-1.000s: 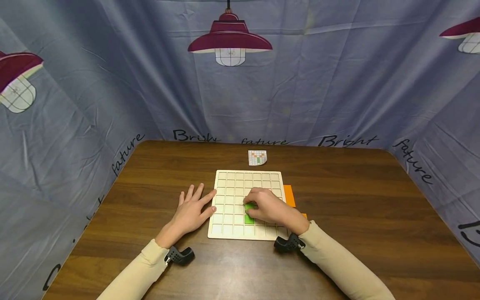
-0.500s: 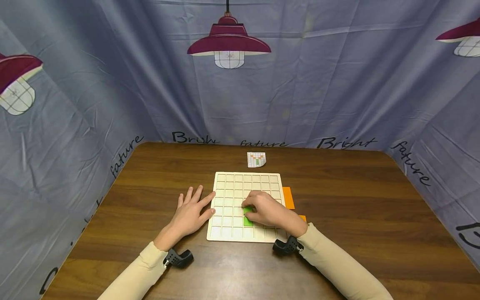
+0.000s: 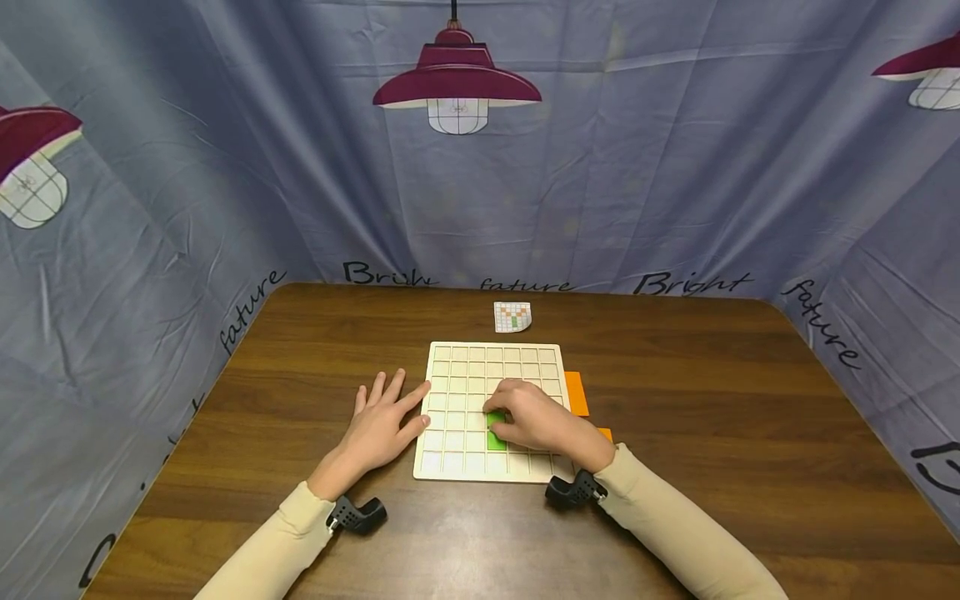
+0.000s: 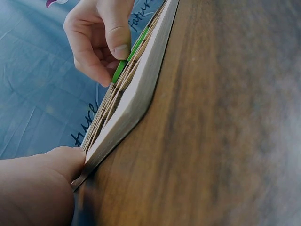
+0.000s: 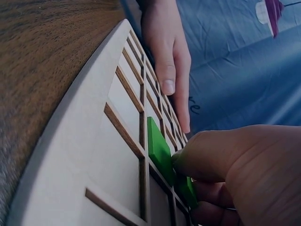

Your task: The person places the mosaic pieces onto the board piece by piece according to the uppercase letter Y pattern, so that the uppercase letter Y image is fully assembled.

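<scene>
A pale wooden board (image 3: pixel 450 379) with a grid of square recesses lies on the table. Two green square tiles sit one behind the other near its middle; the nearer tile (image 3: pixel 497 442) shows best, and the farther tile (image 4: pixel 120 71) is partly covered by fingers in the left wrist view. My right hand (image 3: pixel 534 417) is over the board, its thumb and forefinger pinching the farther green tile at its cell. Flat at the board's left edge rests my left hand (image 3: pixel 378 429), fingers spread, with thumb and forefinger touching the rim.
Orange pieces, one farther back (image 3: pixel 576 393) and one partly behind the right wrist (image 3: pixel 606 433), lie along the board's right side. Behind the board is a small paper (image 3: pixel 512 317) printed with a coloured grid pattern. A blue-grey curtain (image 3: pixel 600 183) surrounds the wooden table (image 3: pixel 712 400).
The head view shifts very slightly. Both hands, the board and the green tiles keep practically the same places.
</scene>
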Demonstrator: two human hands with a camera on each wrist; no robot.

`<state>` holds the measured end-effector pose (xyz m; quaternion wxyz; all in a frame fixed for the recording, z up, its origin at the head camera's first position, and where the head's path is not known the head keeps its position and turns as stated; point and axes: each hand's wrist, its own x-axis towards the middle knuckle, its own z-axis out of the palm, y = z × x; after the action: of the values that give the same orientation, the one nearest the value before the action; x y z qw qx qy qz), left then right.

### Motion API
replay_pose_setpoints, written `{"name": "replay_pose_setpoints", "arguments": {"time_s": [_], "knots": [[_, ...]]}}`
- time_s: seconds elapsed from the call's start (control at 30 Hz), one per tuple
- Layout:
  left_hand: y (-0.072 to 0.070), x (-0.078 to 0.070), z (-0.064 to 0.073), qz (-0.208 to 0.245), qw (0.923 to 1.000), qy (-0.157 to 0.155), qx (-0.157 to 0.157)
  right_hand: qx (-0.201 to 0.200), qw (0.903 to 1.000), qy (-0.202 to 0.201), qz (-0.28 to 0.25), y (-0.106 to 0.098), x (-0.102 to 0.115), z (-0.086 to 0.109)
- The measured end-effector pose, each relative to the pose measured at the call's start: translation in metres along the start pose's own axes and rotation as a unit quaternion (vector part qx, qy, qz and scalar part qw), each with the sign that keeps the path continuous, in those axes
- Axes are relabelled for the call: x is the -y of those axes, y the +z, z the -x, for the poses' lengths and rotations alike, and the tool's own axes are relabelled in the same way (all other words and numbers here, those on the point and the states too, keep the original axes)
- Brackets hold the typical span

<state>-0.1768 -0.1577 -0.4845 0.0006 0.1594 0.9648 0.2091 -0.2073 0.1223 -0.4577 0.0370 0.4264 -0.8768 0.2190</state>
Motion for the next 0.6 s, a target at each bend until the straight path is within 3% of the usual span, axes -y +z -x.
{"name": "replay_pose_setpoints", "arguments": {"time_s": [0.6], "knots": [[-0.0019, -0.0014, 0.0006, 0.005, 1.0000, 0.003, -0.001, -0.004, 1.0000, -0.007, 0.003, -0.0002, -0.0009, 0.0010]]}}
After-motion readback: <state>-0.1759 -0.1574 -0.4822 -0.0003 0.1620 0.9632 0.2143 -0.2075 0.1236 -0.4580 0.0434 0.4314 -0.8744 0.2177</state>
